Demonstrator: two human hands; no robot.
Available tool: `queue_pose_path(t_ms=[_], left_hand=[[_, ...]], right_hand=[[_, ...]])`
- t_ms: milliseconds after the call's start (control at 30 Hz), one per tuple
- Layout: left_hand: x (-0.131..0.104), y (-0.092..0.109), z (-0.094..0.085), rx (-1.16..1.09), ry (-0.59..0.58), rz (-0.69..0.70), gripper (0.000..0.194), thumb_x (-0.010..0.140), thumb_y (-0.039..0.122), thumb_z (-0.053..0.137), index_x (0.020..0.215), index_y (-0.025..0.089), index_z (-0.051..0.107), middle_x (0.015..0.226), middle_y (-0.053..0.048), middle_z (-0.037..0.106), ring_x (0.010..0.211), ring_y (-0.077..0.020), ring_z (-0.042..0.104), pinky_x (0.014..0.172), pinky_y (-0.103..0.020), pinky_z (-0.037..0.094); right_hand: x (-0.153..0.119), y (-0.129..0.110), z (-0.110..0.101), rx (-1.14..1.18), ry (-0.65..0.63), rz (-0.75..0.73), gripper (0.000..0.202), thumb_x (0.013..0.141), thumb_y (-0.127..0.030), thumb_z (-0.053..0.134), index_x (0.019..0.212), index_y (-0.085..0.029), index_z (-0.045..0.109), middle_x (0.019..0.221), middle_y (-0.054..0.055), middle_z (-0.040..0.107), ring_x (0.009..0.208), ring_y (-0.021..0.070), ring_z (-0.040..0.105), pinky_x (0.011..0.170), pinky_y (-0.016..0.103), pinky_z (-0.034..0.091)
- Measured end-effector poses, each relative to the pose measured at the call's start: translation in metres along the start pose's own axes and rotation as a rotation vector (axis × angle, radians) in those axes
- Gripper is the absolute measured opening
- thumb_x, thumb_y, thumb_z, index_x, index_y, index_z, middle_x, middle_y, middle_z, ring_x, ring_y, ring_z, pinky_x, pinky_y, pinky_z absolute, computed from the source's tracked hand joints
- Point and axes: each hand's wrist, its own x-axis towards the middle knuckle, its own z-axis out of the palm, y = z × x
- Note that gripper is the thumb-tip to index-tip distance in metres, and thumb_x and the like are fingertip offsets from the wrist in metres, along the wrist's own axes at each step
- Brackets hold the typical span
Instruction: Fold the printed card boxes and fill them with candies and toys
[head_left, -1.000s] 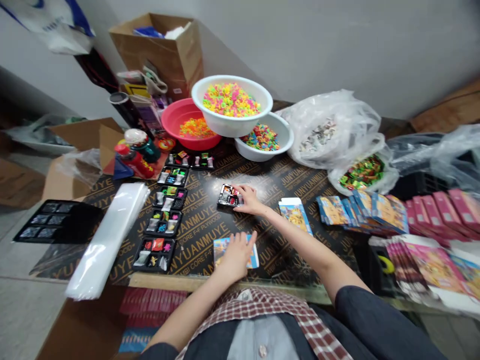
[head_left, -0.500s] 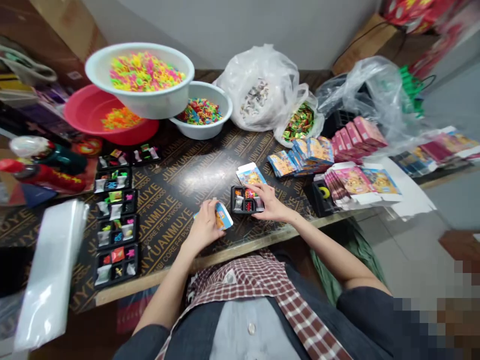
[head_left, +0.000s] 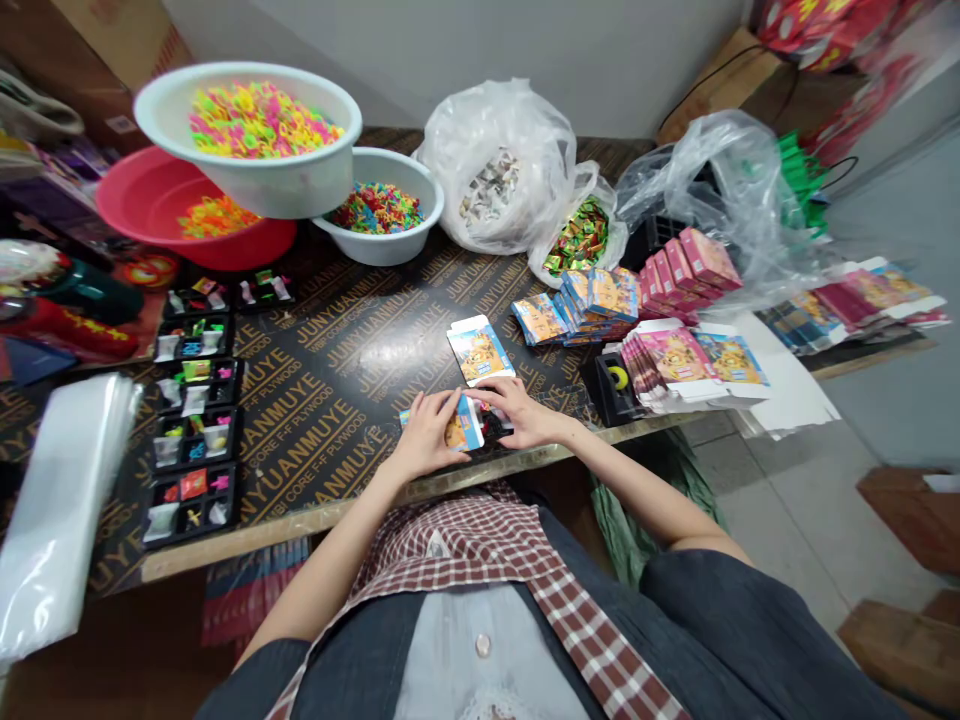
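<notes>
Near the table's front edge, my left hand (head_left: 431,436) is closed on a blue printed box (head_left: 465,427), whose right end meets a black tray (head_left: 493,428) of small items. My right hand (head_left: 517,412) grips that tray from its right side, fingers over its top. The hands nearly touch, and much of the tray is hidden by the fingers and the box. Just behind them a flat blue carton (head_left: 480,350) with a white flap lies on the dark table (head_left: 352,400).
Filled black trays (head_left: 191,500) form a column at left, beside clear plastic sleeves (head_left: 67,500). Basins (head_left: 315,190) of small colourful pieces and plastic bags (head_left: 499,180) stand behind. Blue boxes (head_left: 540,318), pink boxes (head_left: 709,260) and a tape dispenser (head_left: 611,385) are at right.
The box in my left hand and the tray in my right have come together, closer to the table's front edge. The flat carton now lies apart from the tray. The view has shifted slightly.
</notes>
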Motion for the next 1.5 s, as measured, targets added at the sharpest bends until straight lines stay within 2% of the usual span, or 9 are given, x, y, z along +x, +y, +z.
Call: queue_pose_path(t_ms=[133,267,467,667,800,933,1200,1333,1500], left_hand=[[0.008,0.009,0.008,0.06,0.024,0.016,0.094,0.057,0.041,0.083,0.141,0.019,0.047,0.132,-0.017,0.055,0.121,-0.0366,0.053,0.108,-0.057,0.037],[0.011,0.012,0.01,0.082,0.122,-0.08,0.099,0.059,0.039,0.079,0.147,0.017,0.04,0.131,-0.017,0.054,0.117,-0.0356,0.053,0.101,-0.051,0.042],[0.016,0.024,0.015,0.109,0.121,-0.176,0.096,0.059,0.037,0.077,0.146,0.011,0.043,0.131,-0.02,0.055,0.12,-0.0374,0.05,0.101,-0.05,0.041],[0.02,0.023,0.012,-0.168,0.125,-0.22,0.097,0.059,0.037,0.079,0.147,0.013,0.044,0.137,-0.019,0.052,0.127,-0.0377,0.047,0.109,-0.054,0.036],[0.025,0.02,0.008,-0.859,0.083,-0.18,0.082,0.064,0.054,0.079,0.136,0.021,0.059,0.138,-0.012,0.057,0.132,-0.034,0.048,0.112,-0.049,0.037],[0.024,0.022,0.013,-1.438,0.078,-0.409,0.058,0.063,0.064,0.078,0.099,0.018,0.077,0.104,-0.009,0.075,0.113,-0.0328,0.064,0.098,-0.045,0.049],[0.01,0.03,0.024,-1.579,0.32,-0.825,0.046,0.051,0.048,0.089,0.08,0.015,0.076,0.078,-0.006,0.076,0.071,-0.019,0.069,0.068,-0.029,0.054],[0.017,0.029,0.02,-1.529,0.348,-0.817,0.038,0.051,0.031,0.086,0.083,0.017,0.073,0.077,-0.001,0.074,0.065,-0.0135,0.065,0.061,-0.023,0.049],[0.021,0.026,0.016,-1.369,0.418,-0.634,0.031,0.055,0.026,0.081,0.084,0.02,0.072,0.081,-0.001,0.073,0.074,-0.0153,0.065,0.07,-0.026,0.05]], right_hand=[[-0.003,0.006,0.002,0.082,0.015,0.032,0.09,0.074,-0.043,0.074,0.154,-0.025,0.035,0.15,0.018,0.038,0.143,0.0381,0.03,0.115,0.059,0.023],[-0.006,0.017,0.022,0.443,0.38,0.286,0.082,0.083,-0.063,0.062,0.151,-0.022,0.04,0.149,0.018,0.042,0.131,0.0324,0.048,0.106,0.05,0.041],[0.004,0.005,0.059,0.757,0.815,0.534,0.042,0.078,-0.049,0.072,0.111,-0.022,0.075,0.102,0.008,0.069,0.082,0.0197,0.064,0.079,0.035,0.053],[0.016,-0.007,0.06,1.058,0.748,0.49,0.026,0.074,-0.047,0.075,0.089,-0.027,0.08,0.097,0.004,0.075,0.097,0.0229,0.066,0.091,0.038,0.05],[0.025,-0.008,0.051,1.384,0.802,0.628,0.044,0.068,-0.062,0.075,0.093,-0.025,0.079,0.102,0.004,0.076,0.101,0.0243,0.067,0.089,0.037,0.051],[0.031,-0.016,0.043,1.513,0.777,0.625,0.042,0.064,-0.061,0.077,0.078,-0.021,0.076,0.085,0.004,0.076,0.093,0.025,0.068,0.086,0.037,0.051],[0.03,-0.028,0.051,1.285,0.869,0.696,0.028,0.05,-0.024,0.079,0.075,-0.022,0.067,0.067,-0.005,0.067,0.068,0.0159,0.059,0.07,0.028,0.046],[0.021,-0.025,0.052,1.486,0.904,0.687,0.029,0.061,-0.034,0.071,0.088,-0.024,0.066,0.077,-0.002,0.073,0.077,0.0204,0.065,0.074,0.031,0.049],[0.018,-0.021,0.057,1.514,0.858,0.702,0.021,0.055,-0.021,0.064,0.075,-0.023,0.067,0.074,-0.002,0.073,0.081,0.0218,0.066,0.076,0.032,0.05]])
